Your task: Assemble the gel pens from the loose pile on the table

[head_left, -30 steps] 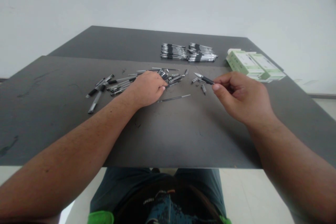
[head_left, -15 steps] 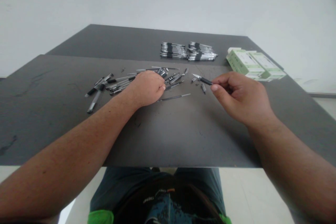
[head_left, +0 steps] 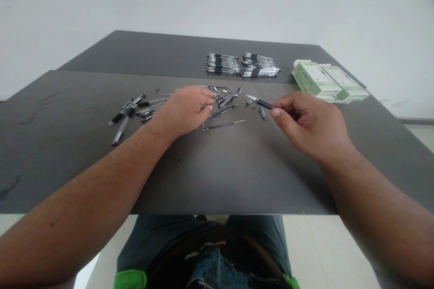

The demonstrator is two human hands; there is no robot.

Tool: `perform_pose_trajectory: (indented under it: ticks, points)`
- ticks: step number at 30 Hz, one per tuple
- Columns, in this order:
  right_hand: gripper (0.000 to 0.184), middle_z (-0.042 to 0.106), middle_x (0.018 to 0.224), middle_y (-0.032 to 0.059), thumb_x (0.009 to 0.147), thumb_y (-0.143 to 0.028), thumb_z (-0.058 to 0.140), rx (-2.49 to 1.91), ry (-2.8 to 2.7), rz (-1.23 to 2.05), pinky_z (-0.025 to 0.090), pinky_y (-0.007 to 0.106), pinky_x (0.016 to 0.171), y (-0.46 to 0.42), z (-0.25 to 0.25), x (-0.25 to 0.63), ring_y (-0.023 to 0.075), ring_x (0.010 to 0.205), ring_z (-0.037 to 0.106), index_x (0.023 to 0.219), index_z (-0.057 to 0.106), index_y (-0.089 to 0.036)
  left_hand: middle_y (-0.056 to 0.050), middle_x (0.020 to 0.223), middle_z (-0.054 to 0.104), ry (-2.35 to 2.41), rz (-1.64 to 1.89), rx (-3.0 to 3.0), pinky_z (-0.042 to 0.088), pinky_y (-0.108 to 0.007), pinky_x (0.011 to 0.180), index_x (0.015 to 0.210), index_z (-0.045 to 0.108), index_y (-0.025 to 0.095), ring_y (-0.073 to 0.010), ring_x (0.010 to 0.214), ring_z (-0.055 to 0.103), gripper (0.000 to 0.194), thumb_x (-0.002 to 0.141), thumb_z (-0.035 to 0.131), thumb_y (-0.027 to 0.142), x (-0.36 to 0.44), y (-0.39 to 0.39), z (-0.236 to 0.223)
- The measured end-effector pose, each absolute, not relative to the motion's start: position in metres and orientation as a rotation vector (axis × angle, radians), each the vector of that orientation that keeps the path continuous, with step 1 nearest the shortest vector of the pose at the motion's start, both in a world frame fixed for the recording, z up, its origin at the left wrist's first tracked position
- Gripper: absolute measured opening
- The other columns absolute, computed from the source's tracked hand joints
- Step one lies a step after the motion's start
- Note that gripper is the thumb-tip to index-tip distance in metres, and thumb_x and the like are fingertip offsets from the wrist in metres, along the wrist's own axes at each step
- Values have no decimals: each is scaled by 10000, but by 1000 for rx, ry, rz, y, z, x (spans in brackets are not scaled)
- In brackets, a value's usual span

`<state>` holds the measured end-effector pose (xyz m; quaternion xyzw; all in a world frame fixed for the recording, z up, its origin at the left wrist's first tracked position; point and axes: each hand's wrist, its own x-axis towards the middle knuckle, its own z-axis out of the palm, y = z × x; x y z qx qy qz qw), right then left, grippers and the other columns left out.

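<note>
My right hand [head_left: 301, 119] is closed on a pen [head_left: 262, 103] with a black grip, its pale pointed tip aimed left. The pen's rear end is hidden in the palm. My left hand [head_left: 188, 110] is over the pile of pen parts, its fingers stretched out toward the right. Clear pen barrels [head_left: 152, 107] lie partly under the left wrist. Small pen pieces [head_left: 225, 98] sit just beyond the left fingertips. A thin refill [head_left: 224, 125] lies on the table to the right of the left thumb. Small loose pieces [head_left: 262, 114] lie below the held pen.
At the back of the dark table [head_left: 217, 180] are bundled rows of pens [head_left: 222, 64] and more pens [head_left: 260, 71] beside them. Green and white boxes [head_left: 318, 80] stand at the right. Several pens with black grips [head_left: 124, 124] lie crossed on the left.
My left hand has gone from curled fingers to outstretched ones, and the dark piece seen at its fingertips no longer shows there. My right hand keeps the pen in nearly the same place.
</note>
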<state>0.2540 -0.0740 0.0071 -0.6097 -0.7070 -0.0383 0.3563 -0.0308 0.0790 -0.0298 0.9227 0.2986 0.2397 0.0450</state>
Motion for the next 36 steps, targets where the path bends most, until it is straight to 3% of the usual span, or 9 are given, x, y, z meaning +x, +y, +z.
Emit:
perform_pose_trajectory:
  ticks: [4, 9, 14, 16, 20, 23, 26, 36]
  points:
    - [117, 821, 859, 70, 976, -337, 697, -1602, -1844, -82, 617, 458, 707, -75, 8, 254, 306, 782, 772, 972, 794, -270, -13, 1220, 866, 1006, 986, 2594, 597, -481, 1146, 961, 841, 274, -278, 1200, 782, 161, 960, 686, 321, -31, 63, -18]
    - [115, 823, 872, 75, 980, -346, 707, -1612, -1851, -62, 618, 486, 718, -75, 6, 256, 330, 797, 776, 983, 796, -274, -28, 1084, 857, 1100, 1139, 2382, 638, -445, 989, 959, 775, 250, -246, 1015, 792, 24, 944, 766, 266, -27, 49, -14]
    - [160, 828, 851, 60, 963, -358, 707, -1566, -1860, -61, 602, 423, 694, -72, 4, 255, 292, 760, 778, 986, 815, -242, -56, 1249, 790, 932, 1210, 2211, 649, -380, 960, 1393, 712, 247, -226, 1080, 789, 365, 1033, 658, 266, -26, 44, -21]
    - [162, 834, 852, 55, 955, -357, 708, -1572, -1862, -68, 595, 404, 692, -72, 3, 255, 284, 761, 780, 985, 820, -244, -77, 1328, 756, 898, 1175, 2223, 655, -371, 943, 1459, 690, 253, -233, 1094, 800, 400, 1069, 609, 277, -27, 41, -22]
    - [159, 843, 863, 51, 957, -370, 706, -1592, -1878, -51, 591, 397, 700, -71, 1, 255, 284, 775, 784, 975, 824, -264, -82, 1231, 795, 799, 1166, 2080, 681, -383, 884, 1338, 721, 248, -241, 1044, 823, 275, 1087, 631, 315, -23, 33, -24]
    - [157, 844, 858, 53, 958, -371, 708, -1589, -1888, -34, 590, 398, 698, -71, 0, 255, 286, 768, 786, 979, 822, -265, -46, 1090, 842, 739, 1162, 1953, 686, -361, 860, 1235, 745, 240, -201, 932, 814, 207, 1043, 704, 305, -17, 28, -23]
    - [155, 850, 876, 55, 959, -368, 703, -1579, -1907, -9, 593, 398, 706, -71, 1, 254, 286, 773, 789, 988, 818, -268, -52, 1072, 861, 757, 1071, 1808, 694, -309, 785, 1164, 762, 216, -171, 855, 802, 181, 1025, 724, 327, -11, 23, -21]
    - [142, 840, 881, 45, 968, -359, 687, -1550, -1962, -8, 589, 395, 720, -74, 1, 255, 276, 772, 779, 993, 809, -291, -36, 992, 786, 680, 1114, 1465, 719, -289, 725, 1109, 752, 207, -171, 891, 787, 199, 966, 813, 330, -3, 21, -28]
